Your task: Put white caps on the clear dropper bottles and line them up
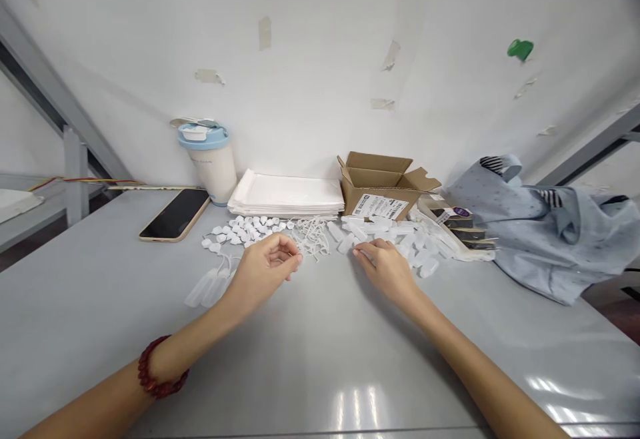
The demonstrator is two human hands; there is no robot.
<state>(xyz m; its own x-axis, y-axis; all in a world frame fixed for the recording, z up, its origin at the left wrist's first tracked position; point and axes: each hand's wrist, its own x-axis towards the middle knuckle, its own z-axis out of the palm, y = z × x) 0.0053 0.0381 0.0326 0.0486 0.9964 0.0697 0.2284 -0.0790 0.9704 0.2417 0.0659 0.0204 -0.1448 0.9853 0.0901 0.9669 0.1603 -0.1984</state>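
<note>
The left hand's [265, 266] fingers were curled, thumb close to the index finger; whether they pinched anything, I could not tell. White cords [315, 231] lay just beyond and to the right of them, small white plastic pieces [245, 229] beyond and to the left. The right hand's [393, 272] fingers bent loosely at the near-left edge of translucent plastic sleeves [420, 246], their grip hidden.

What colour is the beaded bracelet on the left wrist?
Dark red; the bracelet shows in the head view.
</note>
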